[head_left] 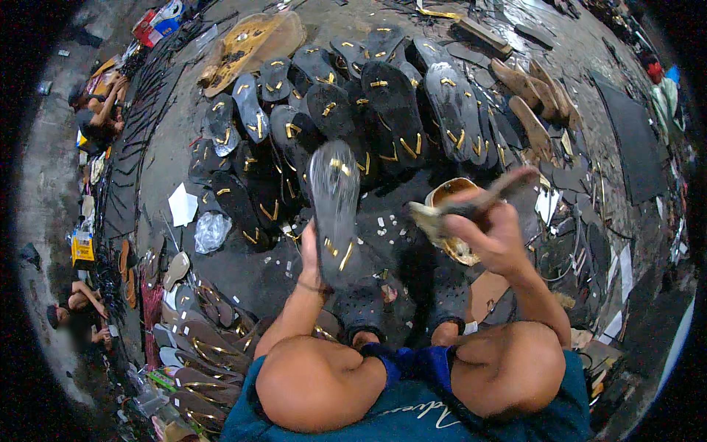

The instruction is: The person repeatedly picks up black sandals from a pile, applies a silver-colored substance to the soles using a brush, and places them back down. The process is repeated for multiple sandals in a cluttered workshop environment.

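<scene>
My left hand (pixel 311 258) grips the heel end of a dark sandal sole (pixel 335 191), held up and tilted toward me. Its face looks wet and streaked, with gold-coloured bits showing at the toe and near the heel. My right hand (pixel 490 239) is closed around a brush (pixel 508 186), blurred by motion, with a dark flat handle and a pale, clotted end. Behind and below that hand stands a small container (pixel 462 259) with a crusted yellowish rim; the hand and brush hide part of it.
Ahead lie several rows of dark soles (pixel 390 103) with gold bits. A stained tan board (pixel 258 48) is behind them. Brown soles (pixel 530 92) lean at the right. Sandals with gold straps (pixel 210 346) pile up at lower left, near a crumpled plastic bag (pixel 213 232). Two people sit at far left.
</scene>
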The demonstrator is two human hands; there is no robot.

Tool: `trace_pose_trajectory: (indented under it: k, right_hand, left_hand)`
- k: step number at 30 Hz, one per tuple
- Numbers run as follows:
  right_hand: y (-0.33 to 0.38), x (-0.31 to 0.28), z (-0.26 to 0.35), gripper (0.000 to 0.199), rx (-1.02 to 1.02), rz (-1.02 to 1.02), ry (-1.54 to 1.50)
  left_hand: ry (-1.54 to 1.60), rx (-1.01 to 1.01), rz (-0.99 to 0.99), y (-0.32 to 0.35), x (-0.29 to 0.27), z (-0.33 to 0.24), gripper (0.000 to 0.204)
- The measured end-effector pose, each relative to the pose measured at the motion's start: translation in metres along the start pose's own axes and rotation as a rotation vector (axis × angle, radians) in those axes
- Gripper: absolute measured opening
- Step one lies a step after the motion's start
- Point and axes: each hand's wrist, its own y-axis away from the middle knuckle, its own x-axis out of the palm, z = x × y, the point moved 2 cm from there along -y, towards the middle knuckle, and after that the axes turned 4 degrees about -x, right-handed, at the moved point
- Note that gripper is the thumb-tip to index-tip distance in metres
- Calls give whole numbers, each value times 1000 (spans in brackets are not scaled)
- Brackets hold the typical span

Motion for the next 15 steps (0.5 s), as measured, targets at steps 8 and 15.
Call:
trace_pose_trajectory:
  k: [8,15]
  right_hand:
    - [-83,73,-38,21,-494,-60,15]
    - [-18,67,-1,27,-766,114,277]
  left_hand:
    - [-99,243,-181,-2,56,12,50]
    - [204,153,183,-17,59,-21,58]
